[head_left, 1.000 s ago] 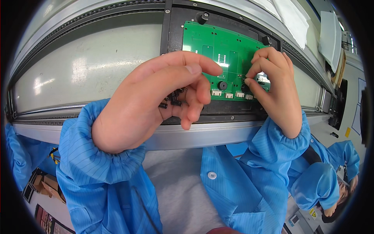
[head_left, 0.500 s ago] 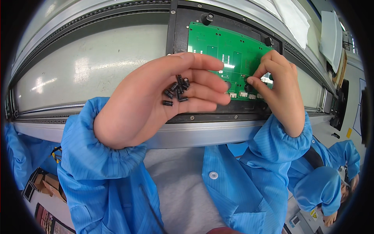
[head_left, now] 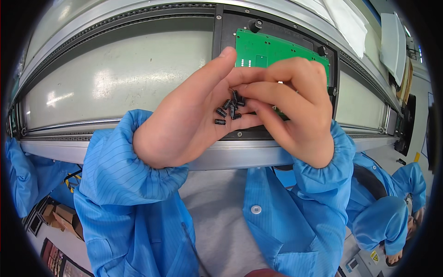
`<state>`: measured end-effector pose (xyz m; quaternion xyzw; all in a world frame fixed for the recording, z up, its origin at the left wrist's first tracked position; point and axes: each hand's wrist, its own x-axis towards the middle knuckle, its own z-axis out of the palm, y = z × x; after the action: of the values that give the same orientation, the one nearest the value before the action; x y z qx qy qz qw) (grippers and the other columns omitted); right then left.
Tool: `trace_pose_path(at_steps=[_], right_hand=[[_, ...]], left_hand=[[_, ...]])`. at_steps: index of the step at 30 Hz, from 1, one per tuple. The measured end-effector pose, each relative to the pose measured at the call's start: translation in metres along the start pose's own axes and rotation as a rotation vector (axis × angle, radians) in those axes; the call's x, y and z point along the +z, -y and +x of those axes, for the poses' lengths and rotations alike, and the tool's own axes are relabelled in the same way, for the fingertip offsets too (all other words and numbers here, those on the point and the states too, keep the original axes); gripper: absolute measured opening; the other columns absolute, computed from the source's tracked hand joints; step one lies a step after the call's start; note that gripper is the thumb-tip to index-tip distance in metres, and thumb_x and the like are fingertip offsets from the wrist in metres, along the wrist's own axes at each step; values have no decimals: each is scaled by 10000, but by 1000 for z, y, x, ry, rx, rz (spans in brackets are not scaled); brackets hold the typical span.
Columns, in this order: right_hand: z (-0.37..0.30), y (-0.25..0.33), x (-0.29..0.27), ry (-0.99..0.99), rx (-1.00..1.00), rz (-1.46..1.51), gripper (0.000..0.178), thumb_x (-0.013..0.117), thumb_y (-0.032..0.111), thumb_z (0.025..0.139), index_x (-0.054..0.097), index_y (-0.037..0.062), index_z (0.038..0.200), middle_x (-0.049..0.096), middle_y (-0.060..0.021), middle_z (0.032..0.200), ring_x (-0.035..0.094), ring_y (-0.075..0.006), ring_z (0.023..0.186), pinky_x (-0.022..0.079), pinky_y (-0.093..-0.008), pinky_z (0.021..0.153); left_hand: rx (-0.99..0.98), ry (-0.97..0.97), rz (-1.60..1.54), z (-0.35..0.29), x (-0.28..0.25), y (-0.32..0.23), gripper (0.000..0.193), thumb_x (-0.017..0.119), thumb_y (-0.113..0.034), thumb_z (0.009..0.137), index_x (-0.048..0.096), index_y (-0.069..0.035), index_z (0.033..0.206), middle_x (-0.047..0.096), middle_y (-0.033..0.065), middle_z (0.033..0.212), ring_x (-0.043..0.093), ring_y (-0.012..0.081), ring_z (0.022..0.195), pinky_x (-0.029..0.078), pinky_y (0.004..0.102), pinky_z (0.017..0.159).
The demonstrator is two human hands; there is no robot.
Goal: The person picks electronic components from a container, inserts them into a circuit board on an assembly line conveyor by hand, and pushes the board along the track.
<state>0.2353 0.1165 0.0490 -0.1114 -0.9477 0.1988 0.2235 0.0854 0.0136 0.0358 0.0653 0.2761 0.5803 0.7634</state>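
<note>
Cupped in the spread left hand (head_left: 191, 106), small black cylindrical components (head_left: 233, 110) are held at frame centre, touched by the right hand (head_left: 302, 108); whether one is pinched cannot be told. Toward the upper right, a green circuit board (head_left: 288, 47) is half-hidden.

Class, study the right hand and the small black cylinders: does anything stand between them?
Nothing visible does. The right hand has its fingertips right at the small black cylinders, which lie loose in the open left hand, whose raised thumb stands clear to one side.
</note>
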Motion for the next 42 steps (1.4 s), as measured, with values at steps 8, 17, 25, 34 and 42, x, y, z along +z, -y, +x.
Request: trace_pose_path(at_steps=[8,17,25,34,42], right_hand=[[-1,1,-5,39,45,-5,175,693,17,663,685,70,830,535,-47,920,476,-191,767,378,-297,766],[-6,-2,-14,-20,215,234,149,656,-18,687,662,40,825,529,-70,914,474,-185,775,398,-280,713],[-8,-5,-17,1,190,305,142,662,-17,692,660,25,827,527,-81,899,487,-190,791,407,-271,690],[-10,-18,-37,139,232,183,133,680,6,697,661,40,824,529,-45,838,490,-184,802,373,-289,767],[-17,-30,-37,307,231,-203,110,690,32,704,630,87,778,529,4,820,465,-174,785,292,-326,830]], left_hand=[[-7,-19,79,0,3,1,657,278,-469,1020,412,80,1355,579,194,1164,596,209,1008,476,315,927],[-76,-27,318,-6,1,-5,389,443,-263,1009,500,49,1233,624,168,1022,651,206,859,534,281,794],[-142,-48,387,-4,0,-10,151,510,-129,973,539,-2,1048,633,111,843,640,159,674,525,212,616],[-106,-91,458,-3,5,-8,245,464,-188,985,566,20,1067,616,100,805,597,140,626,502,218,581],[3,-195,347,0,11,-9,422,357,-285,1006,569,50,1150,598,98,788,571,139,612,489,237,569]])
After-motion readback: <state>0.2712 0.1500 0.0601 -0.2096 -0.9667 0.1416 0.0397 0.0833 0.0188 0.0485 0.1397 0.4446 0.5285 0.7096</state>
